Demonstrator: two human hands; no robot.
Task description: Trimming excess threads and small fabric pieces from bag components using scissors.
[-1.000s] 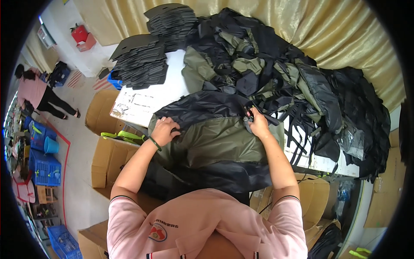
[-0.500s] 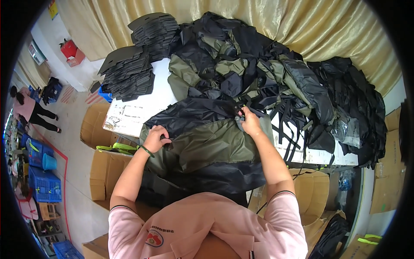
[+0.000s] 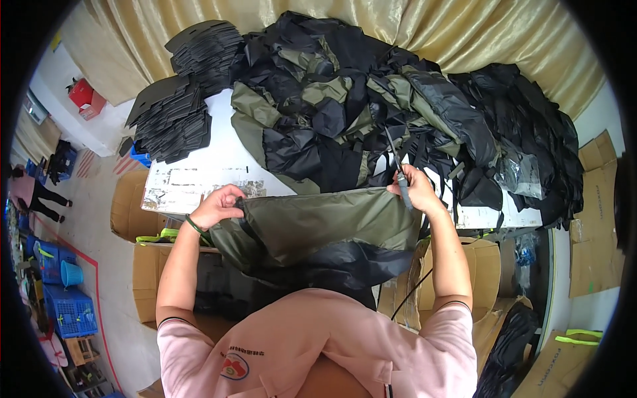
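Note:
An olive-green and black fabric piece (image 3: 325, 225) hangs stretched between my hands at the table's near edge, its top edge nearly straight. My left hand (image 3: 217, 207) pinches its upper left corner, thumb against fingers. At the upper right corner my right hand (image 3: 419, 190) is closed on the fabric edge and also holds a slim tool with a grey handle (image 3: 404, 191). The tool's thin dark shaft points up and away; its exact kind is unclear. Beyond the hands lies a heap of black and olive fabric pieces (image 3: 318, 113).
Stacks of dark flat panels (image 3: 174, 119) stand on the white table (image 3: 199, 174) at the left. Clear plastic bags (image 3: 521, 176) lie at the right. Open cardboard boxes (image 3: 151, 272) sit below. A dark cord (image 3: 413, 293) runs near my right forearm. Another person (image 3: 33, 189) stands far left.
The fabric's far black part has dropped out of view, leaving the olive panel's edge on top. My hands have moved slightly apart and toward me. The tool now stands out plainly.

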